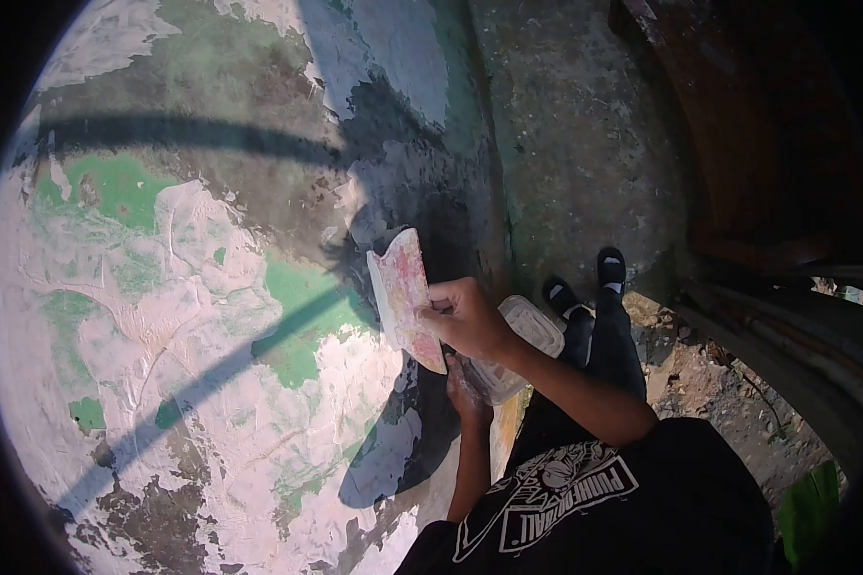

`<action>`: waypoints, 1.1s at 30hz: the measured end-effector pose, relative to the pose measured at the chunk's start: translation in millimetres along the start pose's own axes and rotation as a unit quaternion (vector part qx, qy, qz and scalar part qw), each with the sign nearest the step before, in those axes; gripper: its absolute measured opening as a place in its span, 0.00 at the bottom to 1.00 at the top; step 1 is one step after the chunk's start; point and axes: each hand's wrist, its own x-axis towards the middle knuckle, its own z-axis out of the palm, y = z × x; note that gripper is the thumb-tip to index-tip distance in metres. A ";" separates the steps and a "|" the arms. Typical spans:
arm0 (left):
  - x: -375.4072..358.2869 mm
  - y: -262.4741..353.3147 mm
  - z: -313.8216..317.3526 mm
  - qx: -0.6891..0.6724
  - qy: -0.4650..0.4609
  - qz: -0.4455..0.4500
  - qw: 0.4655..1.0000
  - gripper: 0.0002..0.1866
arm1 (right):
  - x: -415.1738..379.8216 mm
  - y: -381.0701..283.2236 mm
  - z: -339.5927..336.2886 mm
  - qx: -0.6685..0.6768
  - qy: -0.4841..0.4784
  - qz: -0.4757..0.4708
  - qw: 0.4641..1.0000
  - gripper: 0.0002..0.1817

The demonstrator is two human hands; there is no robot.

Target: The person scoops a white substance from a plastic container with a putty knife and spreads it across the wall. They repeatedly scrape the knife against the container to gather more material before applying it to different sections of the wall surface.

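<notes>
My right hand [470, 318] is closed on the edge of a flat, curved scraper sheet [409, 297], white with pink and red stains. The sheet stands tilted close to a patchy wall [201, 287] of white filler, green paint and grey; whether they touch is unclear. Just below, my left hand [468, 391] is wrapped at the near side of a pale, rectangular plastic container [537, 328]. My right forearm partly covers the container, so its contents are mostly hidden. Some of my left fingers are hidden too.
My feet in dark sandals [611, 268] stand on a grey concrete strip [585, 144] along the wall's base. Dark wooden furniture or beams [719, 125] lie to the right. Rubble ground [700, 374] and a green leaf [808, 513] are at lower right. Shadows cross the wall.
</notes>
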 end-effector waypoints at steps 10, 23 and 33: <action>22.3 -13.3 -30.4 0.058 0.021 0.090 0.994 0.18 | 26.8 -35.6 53.4 -0.190 0.065 -0.041 0.979 0.09; 3.5 19.8 24.7 0.064 -0.014 0.023 0.998 0.24 | 85.4 17.5 -43.1 -0.244 0.160 -0.001 0.957 0.07; 14.3 7.1 20.2 0.067 0.014 0.019 0.997 0.22 | 64.0 -15.9 -1.0 -0.159 0.031 -0.014 0.987 0.05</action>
